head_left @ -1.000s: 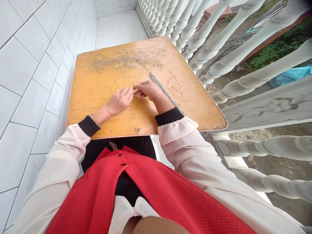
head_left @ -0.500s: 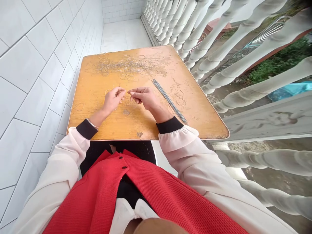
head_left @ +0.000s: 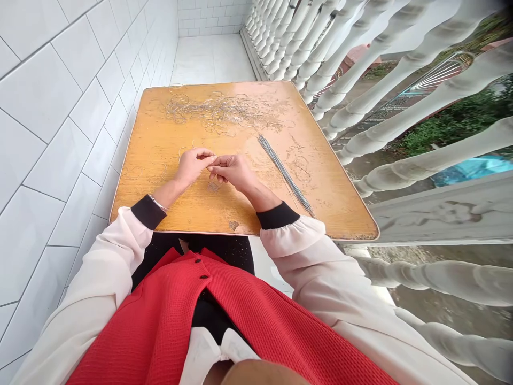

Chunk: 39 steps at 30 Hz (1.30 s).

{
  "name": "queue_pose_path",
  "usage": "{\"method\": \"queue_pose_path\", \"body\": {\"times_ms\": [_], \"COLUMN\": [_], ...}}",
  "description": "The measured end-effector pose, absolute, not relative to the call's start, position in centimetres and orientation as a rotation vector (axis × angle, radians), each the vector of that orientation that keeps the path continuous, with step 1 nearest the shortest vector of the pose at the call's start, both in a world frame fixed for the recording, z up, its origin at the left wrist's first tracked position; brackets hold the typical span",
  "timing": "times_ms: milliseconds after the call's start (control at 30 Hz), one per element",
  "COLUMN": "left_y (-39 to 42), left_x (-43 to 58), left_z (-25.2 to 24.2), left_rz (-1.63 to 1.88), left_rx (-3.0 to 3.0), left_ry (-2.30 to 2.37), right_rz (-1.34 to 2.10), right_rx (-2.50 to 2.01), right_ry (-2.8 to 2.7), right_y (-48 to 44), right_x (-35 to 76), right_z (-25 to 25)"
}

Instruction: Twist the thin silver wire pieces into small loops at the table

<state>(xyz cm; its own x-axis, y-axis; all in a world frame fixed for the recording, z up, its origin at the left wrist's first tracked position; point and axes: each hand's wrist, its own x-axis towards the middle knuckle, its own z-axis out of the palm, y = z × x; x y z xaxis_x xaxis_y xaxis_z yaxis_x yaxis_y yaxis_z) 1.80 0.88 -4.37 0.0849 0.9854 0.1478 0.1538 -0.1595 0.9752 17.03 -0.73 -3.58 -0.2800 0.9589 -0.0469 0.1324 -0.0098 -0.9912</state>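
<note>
My left hand (head_left: 191,166) is closed in a pinch over the middle of the wooden table (head_left: 152,133). Meeting it fingertip to fingertip, my right hand (head_left: 234,172) pinches as well. Between them is what looks like a thin wire, mostly hidden by the fingers and hardly visible. Beyond the hands lies a tangled pile of fine, curled wires (head_left: 216,109). To the right of my right hand, a bundle of straight grey wires (head_left: 285,174) lies slantwise on the tabletop.
A few loose curled strands (head_left: 301,168) lie right of the bundle. A white tiled wall (head_left: 52,128) runs along the left. White balusters (head_left: 385,112) line the right side close to the table's edge. Pale floor (head_left: 214,59) shows behind the table.
My hands have come together, with the fingertips now touching where a small gap was before. The view has shifted slightly, so the table appears a little lower and further right.
</note>
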Motion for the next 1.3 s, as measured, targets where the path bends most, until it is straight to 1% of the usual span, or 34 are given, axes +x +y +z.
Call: {"method": "queue_pose_path", "body": {"times_ms": [333, 633, 767, 900, 1100, 1200, 1300], "left_y": [0.8, 0.7, 0.9, 0.9, 1.2, 1.4, 1.3], "left_x": [0.5, -0.1, -0.6, -0.7, -0.5, -0.3, -0.1], "left_z": [-2.8, -2.3, -2.7, -2.4, -2.5, -2.7, -2.7], "left_rz": [1.107, 1.051, 1.057, 1.051, 1.094, 1.109, 1.110], "left_rx": [1.359, 1.334, 1.340, 1.327, 1.207, 1.168, 1.132], "left_ry": [1.168, 1.087, 1.027, 1.072, 1.058, 1.038, 1.019], "right_rz": [1.349, 1.147, 1.134, 1.173, 1.160, 0.969, 0.596], "right_rx": [-1.246, -1.250, -1.252, -1.259, -1.239, -1.205, -1.166], "right_ry": [-1.468, -1.428, -1.424, -1.428, -1.487, -1.640, -1.867], "right_y": [-0.6, -0.4, -0.7, -0.6, 0.1, 0.2, 0.1], "right_x": [17.1, 16.8, 16.8, 17.0, 17.1, 17.0, 16.9], "right_z": [-4.0, -4.1, -3.7, -3.5, -4.8, -5.7, -6.1]}}
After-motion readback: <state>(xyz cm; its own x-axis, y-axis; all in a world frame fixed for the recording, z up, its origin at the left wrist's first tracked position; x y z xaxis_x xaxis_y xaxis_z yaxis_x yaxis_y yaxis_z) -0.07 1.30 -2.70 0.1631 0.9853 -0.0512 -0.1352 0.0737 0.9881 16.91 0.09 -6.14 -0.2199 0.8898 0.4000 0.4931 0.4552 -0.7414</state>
